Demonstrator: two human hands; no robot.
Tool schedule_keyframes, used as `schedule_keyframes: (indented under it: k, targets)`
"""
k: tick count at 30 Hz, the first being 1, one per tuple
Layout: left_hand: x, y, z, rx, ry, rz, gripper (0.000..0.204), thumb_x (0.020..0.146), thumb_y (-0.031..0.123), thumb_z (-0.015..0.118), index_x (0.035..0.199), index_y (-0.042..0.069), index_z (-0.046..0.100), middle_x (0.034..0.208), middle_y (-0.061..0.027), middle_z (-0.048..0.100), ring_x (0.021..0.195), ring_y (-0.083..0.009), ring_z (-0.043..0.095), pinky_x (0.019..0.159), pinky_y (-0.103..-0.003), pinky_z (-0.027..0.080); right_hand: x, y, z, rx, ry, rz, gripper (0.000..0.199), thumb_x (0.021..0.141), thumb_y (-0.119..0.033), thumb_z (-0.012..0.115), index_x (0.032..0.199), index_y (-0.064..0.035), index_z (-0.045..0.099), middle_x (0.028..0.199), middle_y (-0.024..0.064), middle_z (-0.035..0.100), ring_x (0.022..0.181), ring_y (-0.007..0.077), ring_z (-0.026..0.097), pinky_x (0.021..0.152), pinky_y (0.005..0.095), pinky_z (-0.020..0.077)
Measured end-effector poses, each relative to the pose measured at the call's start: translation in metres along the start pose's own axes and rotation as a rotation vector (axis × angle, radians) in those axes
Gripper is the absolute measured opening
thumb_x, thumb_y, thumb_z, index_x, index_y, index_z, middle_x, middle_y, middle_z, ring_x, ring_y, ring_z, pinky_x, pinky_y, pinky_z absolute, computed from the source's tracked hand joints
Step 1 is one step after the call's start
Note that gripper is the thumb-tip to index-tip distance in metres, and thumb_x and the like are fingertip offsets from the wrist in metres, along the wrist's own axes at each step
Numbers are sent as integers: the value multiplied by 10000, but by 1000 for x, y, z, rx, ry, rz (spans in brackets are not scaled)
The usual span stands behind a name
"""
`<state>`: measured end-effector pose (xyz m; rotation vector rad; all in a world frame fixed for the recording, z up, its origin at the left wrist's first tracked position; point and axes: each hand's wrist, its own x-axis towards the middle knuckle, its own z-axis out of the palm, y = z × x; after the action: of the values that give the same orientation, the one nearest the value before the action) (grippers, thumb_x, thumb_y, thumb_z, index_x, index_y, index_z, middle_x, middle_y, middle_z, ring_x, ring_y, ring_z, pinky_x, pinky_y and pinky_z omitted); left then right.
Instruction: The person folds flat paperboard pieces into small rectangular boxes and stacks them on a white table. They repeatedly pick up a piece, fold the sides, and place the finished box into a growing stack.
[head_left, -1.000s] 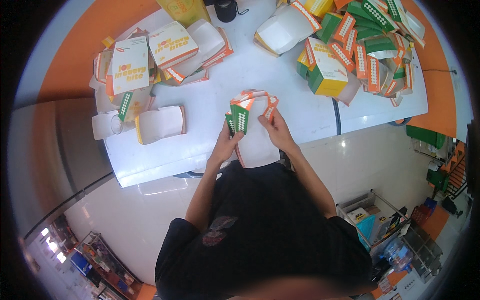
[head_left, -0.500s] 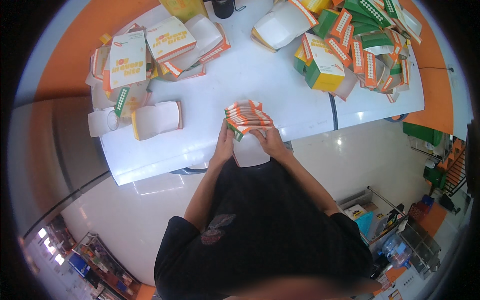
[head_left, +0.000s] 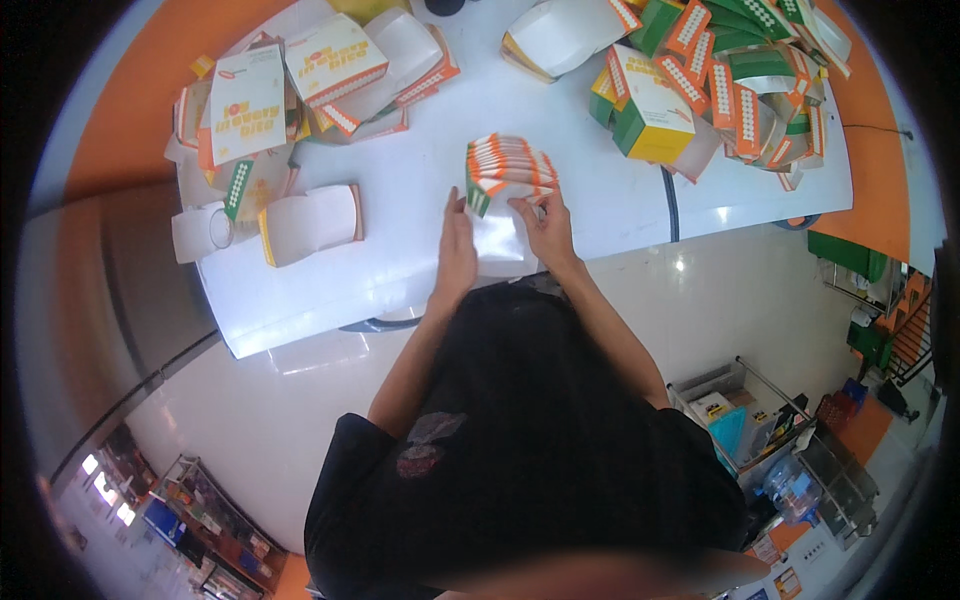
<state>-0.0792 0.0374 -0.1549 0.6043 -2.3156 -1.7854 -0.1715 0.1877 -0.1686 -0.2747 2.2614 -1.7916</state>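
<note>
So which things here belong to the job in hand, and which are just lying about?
Seemingly in the job:
nested carton stack, in the right hand
left hand, open beside it
left carton pile
right carton pile

Seemingly just lying about:
dark object at the top
clear bluish jug

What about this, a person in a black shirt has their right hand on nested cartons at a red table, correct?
Not quite: the head view shows a white table, not red. The black shirt and the right hand on nested cartons are as you say.
</note>
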Motion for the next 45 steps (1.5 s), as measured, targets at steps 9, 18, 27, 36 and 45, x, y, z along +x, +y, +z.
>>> schedule_keyframes:
  k: [9, 18, 27, 36, 45]
  targets:
    - [-18, -7, 6, -10, -64, -39, 599, 1073, 186, 478, 1554, -93, 256, 1586, -302, 333, 1491, -410, 327, 1222, -436, 257, -4, 23, 4, 247, -48, 92, 384, 941, -155, 744, 1236, 0, 555, 1209, 116, 677, 1094, 169, 625, 938, 336, 489]
    - [6, 5, -4, -251, -89, 20, 512, 1027, 257, 618, 1423, -24, 458, 1208, -148, 594, 1105, -202, 559, 926, -347, 461, -29, 25, 8, 187, -117, -74, 458, 923, -119, 759, 1308, -9, 537, 1230, 129, 662, 1152, 166, 591, 1002, 369, 473]
    - [-3, 21, 1, -54, 136, -105, 265, 1033, 247, 619, 1140, 15, 687, 699, -40, 586, 642, -88, 466, 580, -305, 436, -19, -22, -8, 175, -96, 181, 305, 1082, -306, 526, 1155, -21, 608, 1004, 35, 603, 952, 133, 561, 831, 318, 482]
    - [26, 31, -13, -198, 156, -256, 462, 1065, 405, 515, 1189, -20, 647, 1043, -238, 706, 981, -320, 689, 864, -402, 518, 10, -35, 33, 250, -15, 201, 455, 1081, -381, 540, 1244, 25, 664, 1103, 93, 699, 940, 148, 647, 817, 293, 530]
    - [46, 26, -2, -281, 215, -201, 427, 1049, 405, 561, 1043, 1, 698, 891, -168, 708, 826, -212, 661, 745, -377, 523, 19, -43, 34, 261, -14, 282, 508, 1082, -419, 514, 1231, 47, 647, 1085, 126, 689, 972, 202, 662, 839, 318, 538]
